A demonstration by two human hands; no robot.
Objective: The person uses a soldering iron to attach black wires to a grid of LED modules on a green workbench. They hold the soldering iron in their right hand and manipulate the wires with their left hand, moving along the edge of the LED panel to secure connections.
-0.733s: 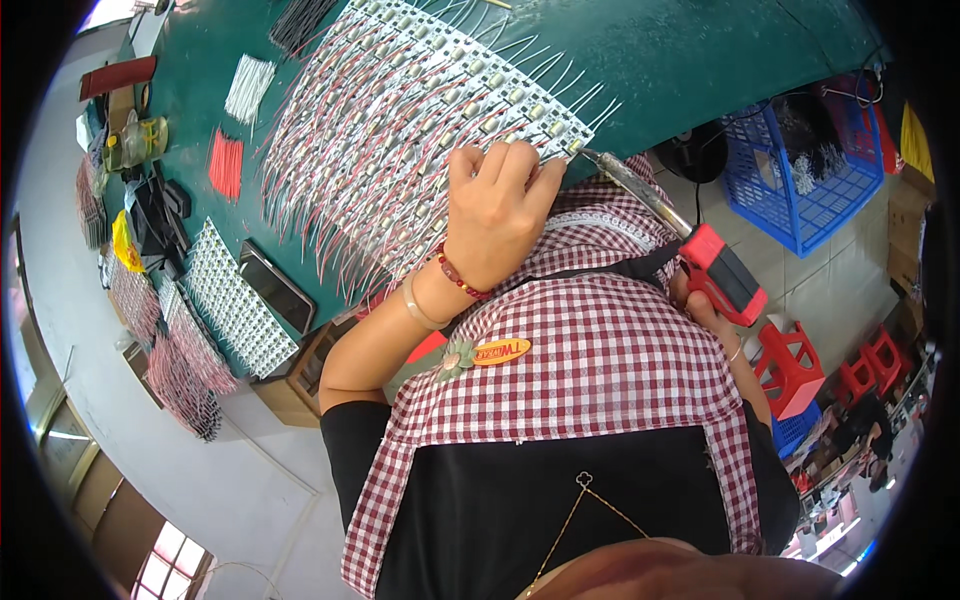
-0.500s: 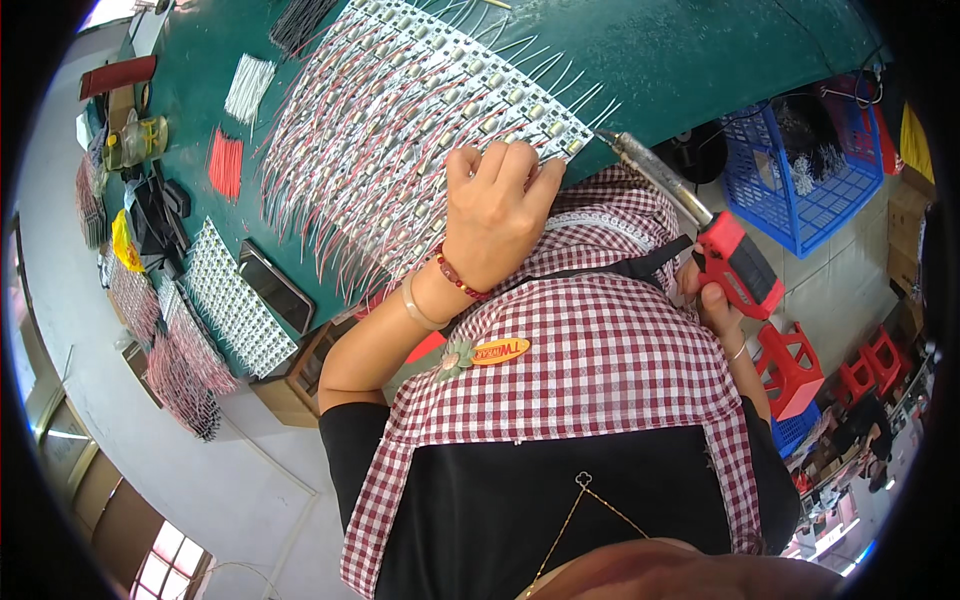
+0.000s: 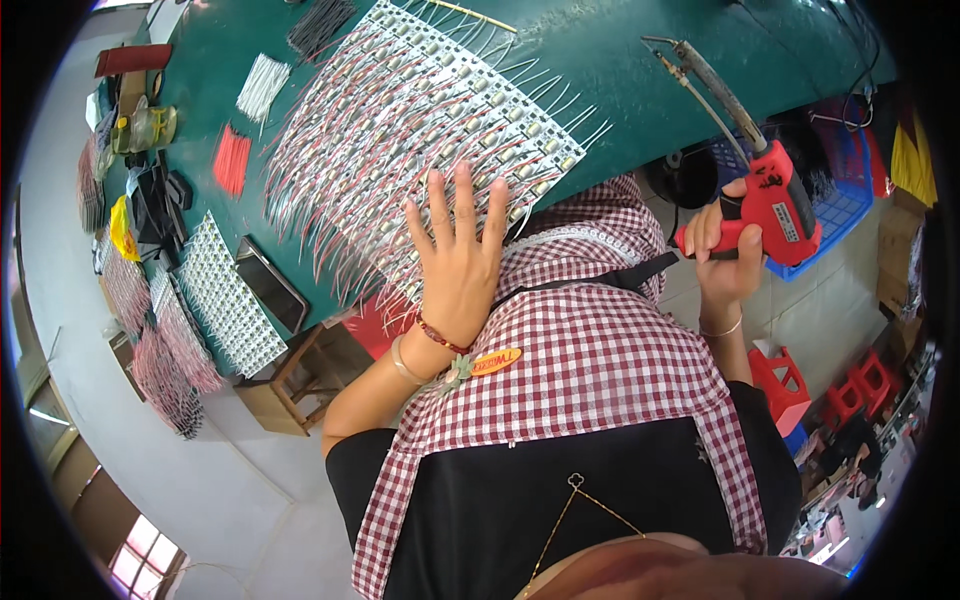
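Note:
A large panel of white circuit boards (image 3: 420,130) lies on the green table, with rows of small components and many thin red and white wires fanning off its edges. My left hand (image 3: 458,265) rests on the panel's near edge, fingers spread and stretched out. Away to the right, my right hand (image 3: 728,255) is wrapped round the pistol grip of a red soldering gun (image 3: 778,205). Its metal barrel and thin feed tube point up and left over the table edge, clear of the panel.
Left of the panel lie red wires (image 3: 231,160), white wires (image 3: 263,85), a phone (image 3: 270,284) and a second board panel (image 3: 228,300). Dark wires (image 3: 320,28) sit at the back. A blue plastic basket (image 3: 850,215) and red stools (image 3: 780,388) stand to the right.
My left hand has opened from bent fingers to a flat spread and shifted slightly left and nearer. The soldering gun has risen away from the panel's right corner, turning upward.

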